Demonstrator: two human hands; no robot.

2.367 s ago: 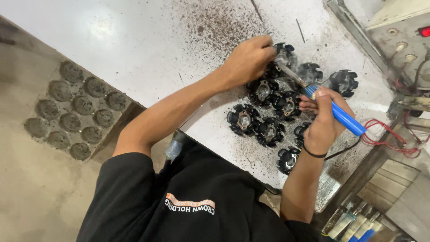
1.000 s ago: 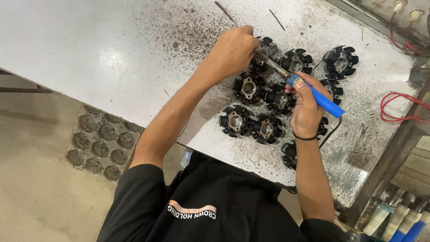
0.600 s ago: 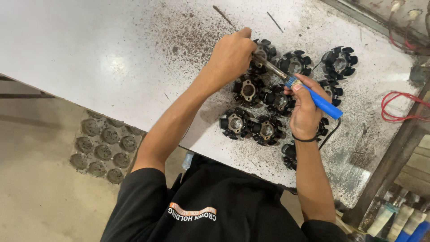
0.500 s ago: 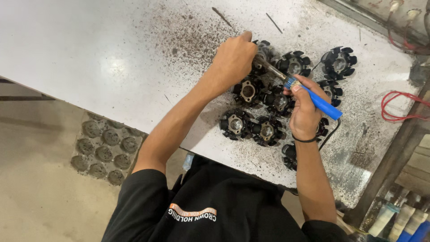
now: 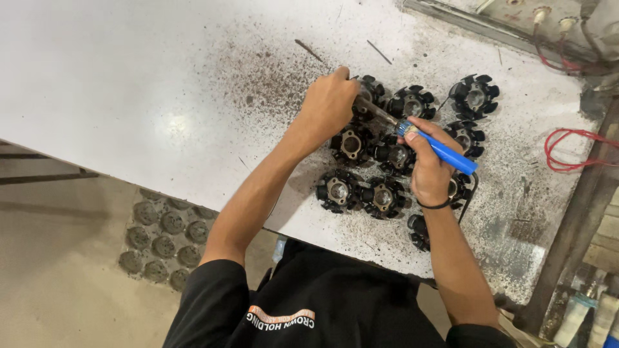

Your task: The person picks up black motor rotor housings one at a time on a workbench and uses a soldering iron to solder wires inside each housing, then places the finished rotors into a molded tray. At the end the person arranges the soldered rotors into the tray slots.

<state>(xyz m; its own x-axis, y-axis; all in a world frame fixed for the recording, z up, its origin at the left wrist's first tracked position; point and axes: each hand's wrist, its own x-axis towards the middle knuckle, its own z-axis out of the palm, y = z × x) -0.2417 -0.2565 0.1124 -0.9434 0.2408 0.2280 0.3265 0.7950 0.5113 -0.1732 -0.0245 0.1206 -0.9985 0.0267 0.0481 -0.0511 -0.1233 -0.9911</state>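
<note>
Right grip (image 5: 431,169) pinches the iron (image 5: 442,147) pen-like; left grip (image 5: 331,106) closes on a stator (image 5: 369,92) beneath its tip. Bracing both wrists on the counter (image 5: 129,84) should steady it.

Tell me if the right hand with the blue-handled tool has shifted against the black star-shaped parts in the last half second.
No. The right hand keeps the blue-handled tool over the same black star-shaped parts; only the view shifts.

Counter (image 5: 129,84): white, speckled with dark grit. Toothed round parts (image 5: 383,196): black, grey metal centres. Tool handle (image 5: 445,149): bright blue. Wire loop (image 5: 567,149): red. Shirt (image 5: 335,303): black.
</note>
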